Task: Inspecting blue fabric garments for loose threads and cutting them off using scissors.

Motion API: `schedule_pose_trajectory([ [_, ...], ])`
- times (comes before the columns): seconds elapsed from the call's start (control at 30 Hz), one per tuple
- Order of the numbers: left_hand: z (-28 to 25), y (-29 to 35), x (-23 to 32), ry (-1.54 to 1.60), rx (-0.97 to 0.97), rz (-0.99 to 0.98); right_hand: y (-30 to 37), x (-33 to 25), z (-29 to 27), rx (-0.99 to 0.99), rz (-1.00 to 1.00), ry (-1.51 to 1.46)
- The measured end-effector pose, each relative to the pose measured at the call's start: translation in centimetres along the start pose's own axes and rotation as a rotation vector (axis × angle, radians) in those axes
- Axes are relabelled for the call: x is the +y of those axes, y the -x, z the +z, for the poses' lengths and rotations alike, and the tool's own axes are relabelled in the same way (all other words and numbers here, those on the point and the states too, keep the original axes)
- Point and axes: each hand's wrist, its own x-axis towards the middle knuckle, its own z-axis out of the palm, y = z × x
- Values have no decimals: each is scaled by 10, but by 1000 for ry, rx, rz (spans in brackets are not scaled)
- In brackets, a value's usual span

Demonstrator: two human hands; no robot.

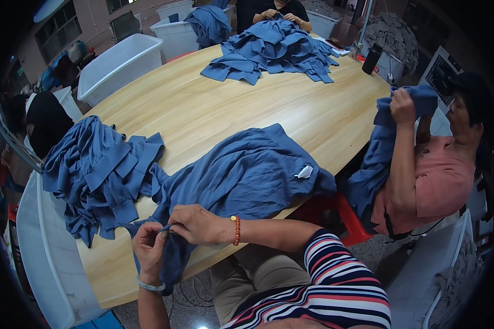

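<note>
The person's left hand (150, 241) and right hand (197, 223) meet at lower ctr-left of the frame, both w/ fingers closed to a narrow pinch on a thin edge of a blue garment (230, 170). The two grips sit side by side, prob. b/c a short stretch of edge is easier to keep taut and in view that way. The garment's body lies rumpled across the ctr of the frame on the wooden bench (164, 104), which seems to carry most of its weight; part hangs over the near rim below the hands. A small white label (304, 172) shows toward its right end.

Just left of it, a pile of blue garments (99, 170) sits at mid-left, approx. within the left arm's reach (handy placing, presumably). A white plastic bin (44, 247) stands against the bench at lower left.

At the right of the frame a co-worker (439, 170) holds up another blue garment (374, 170), prob. to see it closer. At top ctr, a 2nd co-worker's hands (280, 15) are at a bigger blue heap (274, 46).
</note>
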Motion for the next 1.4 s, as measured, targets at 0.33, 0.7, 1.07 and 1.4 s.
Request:
schedule_pose_trajectory([
  [0.33, 22, 13, -10, -320, 225, 226, 4, -13, 5, 106, -51, 296],
  [0.7, 14, 11, -17, -263, 166, 0, 5, -6, -2, 69, -174, 322],
  [1.07, -13, 15, -8, -296, 138, -114, 1, -6, -2, 33, 96, 331],
  [1.4, 0, 21, 10, -453, 92, 20, -7, -13, 14, -84, 139, -87],
])
